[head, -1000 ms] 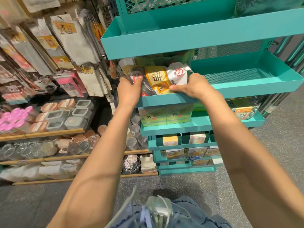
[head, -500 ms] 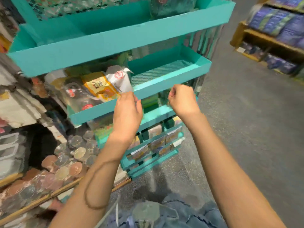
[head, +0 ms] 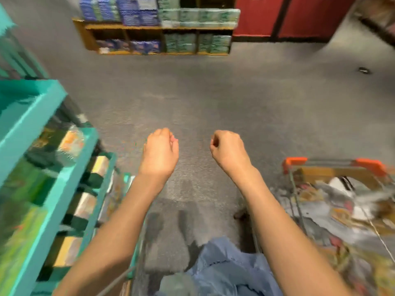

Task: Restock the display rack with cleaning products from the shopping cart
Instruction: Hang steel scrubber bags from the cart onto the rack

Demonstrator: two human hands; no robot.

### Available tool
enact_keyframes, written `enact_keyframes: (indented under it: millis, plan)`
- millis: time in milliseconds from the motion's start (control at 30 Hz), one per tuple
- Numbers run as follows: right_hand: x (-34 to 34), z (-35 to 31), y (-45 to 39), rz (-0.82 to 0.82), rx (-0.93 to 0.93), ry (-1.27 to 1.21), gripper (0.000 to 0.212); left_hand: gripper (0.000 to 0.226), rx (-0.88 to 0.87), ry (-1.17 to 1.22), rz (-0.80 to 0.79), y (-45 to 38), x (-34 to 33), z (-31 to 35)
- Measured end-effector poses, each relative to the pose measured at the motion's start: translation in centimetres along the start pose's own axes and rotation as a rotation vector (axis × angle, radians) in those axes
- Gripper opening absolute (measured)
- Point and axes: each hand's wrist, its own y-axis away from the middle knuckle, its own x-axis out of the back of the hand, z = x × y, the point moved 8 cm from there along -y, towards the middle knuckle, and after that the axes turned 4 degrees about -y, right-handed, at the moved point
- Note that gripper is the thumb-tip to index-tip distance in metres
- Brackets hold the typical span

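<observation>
Both hands left the rack [head: 64, 159]; left hand [head: 159, 150] and right hand [head: 228, 148] hung loosely curled, empty, cart [head: 333, 165] beside them; refill next, we judged.

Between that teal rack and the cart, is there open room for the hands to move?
Yes: bare grey floor lies between the teal rack and the shopping cart, where the left hand and right hand hang holding nothing. The rack's visible tiers and the cart look crowded.
</observation>
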Motion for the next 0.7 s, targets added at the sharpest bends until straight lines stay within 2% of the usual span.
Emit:
enact_keyframes:
  millis: [167,367,567,700]
  plan:
    - [7.7,11.1,4.1,0.14,-0.248,0.108,0.018,0.015,-0.296,0.066,-0.139,-0.5,-7.0,13.3]
    - [14.5,23.8,13.9,0.29,-0.622,0.119,0.015,0.016,-0.635,0.095,-0.332,4.0,-14.6,28.1]
    - [17.7,31.0,22.6,0.521,-0.939,0.001,0.017,0.024,-0.865,0.157,-0.513,8.4,-20.5,36.0]
    - [16.7,34.2,27.6,0.61,-1.166,-0.108,0.014,0.018,-0.969,0.037,-0.835,12.3,-27.1,39.5]
